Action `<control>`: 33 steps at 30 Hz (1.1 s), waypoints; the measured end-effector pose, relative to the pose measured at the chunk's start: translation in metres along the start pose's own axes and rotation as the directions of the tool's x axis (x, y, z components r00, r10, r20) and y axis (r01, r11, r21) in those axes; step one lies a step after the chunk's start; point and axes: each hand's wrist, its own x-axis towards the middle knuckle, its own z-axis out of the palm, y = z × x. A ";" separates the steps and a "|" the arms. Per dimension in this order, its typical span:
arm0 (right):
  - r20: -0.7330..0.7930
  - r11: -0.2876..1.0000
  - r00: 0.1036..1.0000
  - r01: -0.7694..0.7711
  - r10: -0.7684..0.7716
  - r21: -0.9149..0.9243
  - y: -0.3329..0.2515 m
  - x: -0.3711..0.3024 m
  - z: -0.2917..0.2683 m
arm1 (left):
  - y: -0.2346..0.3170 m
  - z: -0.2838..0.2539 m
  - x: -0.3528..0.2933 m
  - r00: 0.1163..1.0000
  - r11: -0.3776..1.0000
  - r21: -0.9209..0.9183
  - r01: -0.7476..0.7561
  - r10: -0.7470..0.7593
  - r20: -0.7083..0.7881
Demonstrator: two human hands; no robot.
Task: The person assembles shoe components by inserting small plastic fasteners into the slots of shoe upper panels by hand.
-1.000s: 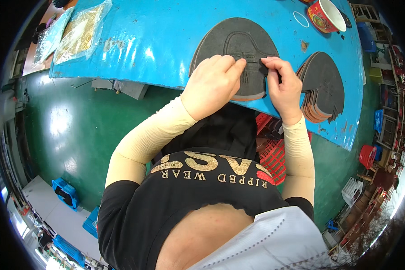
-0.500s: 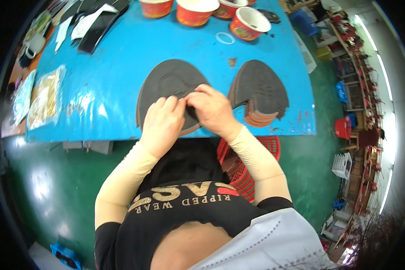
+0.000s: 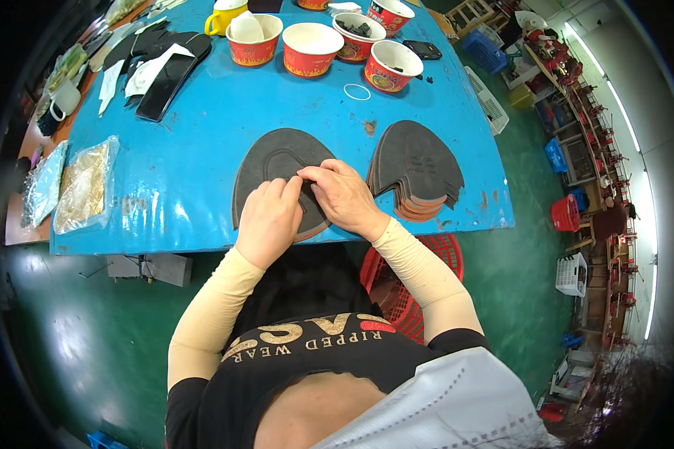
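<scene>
A stack of dark grey, rounded leather-like pieces [image 3: 273, 153] lies near the table's front edge, with a curved line marked on its top piece. Over its near right part my left hand [image 3: 268, 223] and my right hand [image 3: 343, 196] meet, fingers bent and tips pinched together. Whatever sits between those fingertips is hidden or too small to make out. Just right of them stands a second stack of similar notched pieces [image 3: 419, 157], its layered edges brown. Neither hand touches that second stack.
Red and white paper bowls [image 3: 312, 51], some with small black bits, stand at the back of the blue table [image 3: 172, 165]. A phone [image 3: 422, 50], a white ring [image 3: 357, 92] and plastic bags [image 3: 88, 183] lie about. Under the front edge sits a red basket [image 3: 449, 258].
The view has shifted, so the table sits lower and more bowls show, with a yellow mug. My hands stay over the left stack, fingertips still together.
</scene>
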 end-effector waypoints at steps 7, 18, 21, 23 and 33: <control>-0.012 0.999 1.000 0.023 -0.023 -0.026 -0.001 -0.002 -0.001 | -0.001 0.001 0.006 0.990 0.991 0.128 -0.032 0.014 0.140; -0.008 0.999 1.000 0.022 -0.022 -0.029 -0.003 0.001 0.000 | -0.001 0.003 0.000 0.997 0.992 0.122 -0.030 0.020 0.081; 0.017 1.000 1.000 0.015 -0.015 -0.024 -0.005 0.002 -0.001 | 0.000 0.003 0.001 0.989 0.990 0.143 -0.012 -0.009 0.147; 0.033 1.000 0.999 0.014 -0.014 -0.020 -0.006 0.002 -0.001 | 0.000 0.003 0.002 0.985 0.987 0.158 -0.016 -0.012 0.173; 0.029 0.999 0.999 -0.014 0.015 -0.042 -0.006 0.000 -0.001 | -0.008 0.001 0.003 0.989 0.999 -0.014 0.047 -0.045 0.138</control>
